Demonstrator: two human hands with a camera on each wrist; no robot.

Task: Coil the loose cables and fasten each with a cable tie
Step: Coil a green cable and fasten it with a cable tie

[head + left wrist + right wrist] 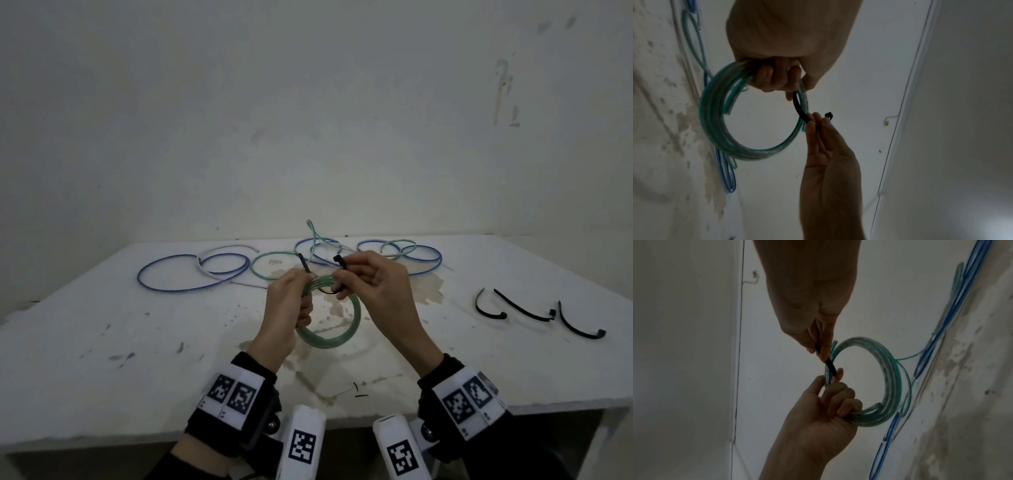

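My left hand (291,299) grips a coiled green cable (329,341) and holds it above the middle of the white table (120,342). A black cable tie (339,259) loops under the top of the coil. Its thin tail sticks up beside my left thumb. My right hand (371,281) pinches the head end of the tie between thumb and fingers. In the left wrist view the tie (799,108) runs from my curled left fingers (766,76) along the coil (713,116) to the right fingertips. In the right wrist view my right fingers (824,344) pinch the tie (830,367) next to the coil (893,378).
Loose blue, white and green cables lie in loops along the back of the table (191,277) (411,257). Three spare black cable ties (524,308) lie at the right. The stained table's front edge is close to my wrists, and a bare wall stands behind.
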